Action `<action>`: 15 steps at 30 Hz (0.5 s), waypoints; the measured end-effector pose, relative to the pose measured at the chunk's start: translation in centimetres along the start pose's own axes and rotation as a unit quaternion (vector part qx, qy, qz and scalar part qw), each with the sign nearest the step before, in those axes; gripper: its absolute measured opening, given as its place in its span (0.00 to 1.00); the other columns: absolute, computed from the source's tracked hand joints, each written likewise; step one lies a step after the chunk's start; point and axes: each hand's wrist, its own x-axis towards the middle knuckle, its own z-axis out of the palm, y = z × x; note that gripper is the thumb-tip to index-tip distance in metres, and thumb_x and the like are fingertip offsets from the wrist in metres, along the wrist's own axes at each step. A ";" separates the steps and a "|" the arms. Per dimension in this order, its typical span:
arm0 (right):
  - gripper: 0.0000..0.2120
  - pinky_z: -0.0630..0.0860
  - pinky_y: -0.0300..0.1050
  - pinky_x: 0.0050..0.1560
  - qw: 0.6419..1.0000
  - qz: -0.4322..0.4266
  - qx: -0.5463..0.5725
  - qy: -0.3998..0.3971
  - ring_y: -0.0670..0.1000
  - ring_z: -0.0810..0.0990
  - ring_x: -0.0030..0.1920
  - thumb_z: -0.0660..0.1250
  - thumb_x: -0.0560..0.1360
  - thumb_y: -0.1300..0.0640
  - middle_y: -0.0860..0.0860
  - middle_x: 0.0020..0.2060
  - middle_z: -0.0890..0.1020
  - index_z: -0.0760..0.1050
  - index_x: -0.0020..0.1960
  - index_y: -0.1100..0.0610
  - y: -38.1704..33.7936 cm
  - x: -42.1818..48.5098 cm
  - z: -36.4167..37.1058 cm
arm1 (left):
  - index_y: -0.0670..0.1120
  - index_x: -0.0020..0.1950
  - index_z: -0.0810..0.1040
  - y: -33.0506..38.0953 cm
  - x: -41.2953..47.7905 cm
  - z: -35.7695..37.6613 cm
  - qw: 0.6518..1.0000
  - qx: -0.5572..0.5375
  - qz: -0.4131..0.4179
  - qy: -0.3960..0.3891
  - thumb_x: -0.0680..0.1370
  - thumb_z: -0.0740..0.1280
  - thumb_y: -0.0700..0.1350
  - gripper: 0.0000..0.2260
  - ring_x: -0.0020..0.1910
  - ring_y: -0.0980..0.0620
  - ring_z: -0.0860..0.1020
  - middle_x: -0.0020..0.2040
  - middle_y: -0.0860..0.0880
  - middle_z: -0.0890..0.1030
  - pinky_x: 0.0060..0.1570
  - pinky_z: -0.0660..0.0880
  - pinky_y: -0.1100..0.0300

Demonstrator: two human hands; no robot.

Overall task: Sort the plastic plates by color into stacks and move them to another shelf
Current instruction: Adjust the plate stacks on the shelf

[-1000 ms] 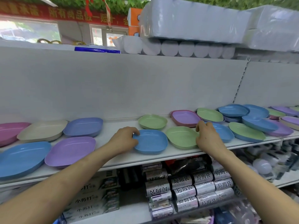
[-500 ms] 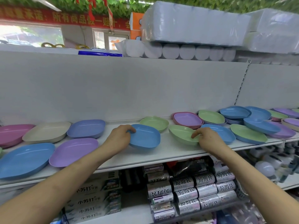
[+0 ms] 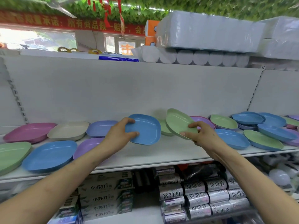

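head view: left hand (image 3: 120,135) grips blue plate (image 3: 144,129) by near-left rim, raised off shelf (image 3: 161,156); right hand (image 3: 202,135) pinches tilted green plate (image 3: 178,122). other blue plates lie both sides.

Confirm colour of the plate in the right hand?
Light green plate, gripped by the right hand; head view.

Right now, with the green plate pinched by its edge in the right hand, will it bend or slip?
Probably stiff: the green plate shows no sag though the right hand pinches only one edge. Likely light, since that pinch alone holds it tilted above the shelf. Its smooth surface may slip from so small a grip.
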 end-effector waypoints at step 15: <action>0.33 0.70 0.35 0.46 0.984 -0.115 -0.076 -0.111 0.38 0.73 0.55 0.82 0.68 0.50 0.40 0.58 0.73 0.67 0.65 0.46 -8.3 -5.3 14.7 | 0.56 0.69 0.73 -7.5 -5.0 -15.8 0.996 0.011 -0.031 0.079 0.76 0.75 0.48 0.23 0.59 0.52 0.77 0.64 0.55 0.76 0.54 0.74 0.58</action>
